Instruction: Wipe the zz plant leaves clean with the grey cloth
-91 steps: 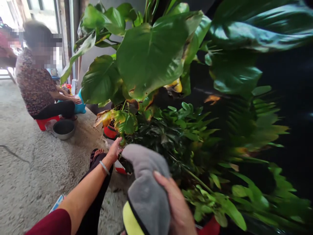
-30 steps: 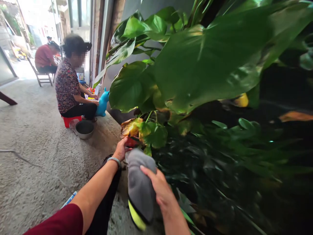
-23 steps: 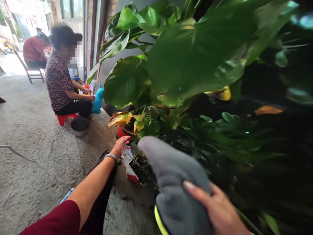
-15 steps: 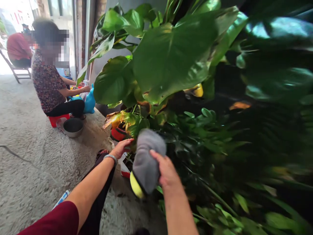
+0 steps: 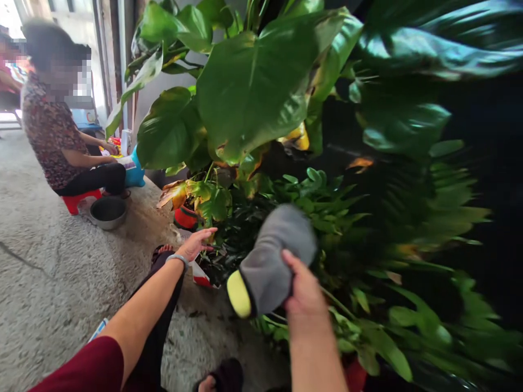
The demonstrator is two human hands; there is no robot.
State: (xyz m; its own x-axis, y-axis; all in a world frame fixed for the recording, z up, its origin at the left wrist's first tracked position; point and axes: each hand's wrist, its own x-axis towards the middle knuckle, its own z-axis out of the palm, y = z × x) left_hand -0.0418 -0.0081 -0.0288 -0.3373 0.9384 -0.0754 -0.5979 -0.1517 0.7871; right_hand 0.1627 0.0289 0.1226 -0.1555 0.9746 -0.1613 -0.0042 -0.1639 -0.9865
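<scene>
One grey cloth (image 5: 269,267) (yellow patch (image 5: 239,294) showing) hung at view's 6 o'clock, gripped by right hand (image 5: 304,283). Left hand (image 5: 195,245) sat at cloth's 9 o'clock, fingers extended, nothing visibly held. Firm grip advisable, clear of green leaves (image 5: 339,218) at 2 o'clock.

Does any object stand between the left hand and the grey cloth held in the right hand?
Nothing visible blocks the gap between the left hand and the grey cloth in the right hand; dark leaves show there, apparently behind it.
</scene>
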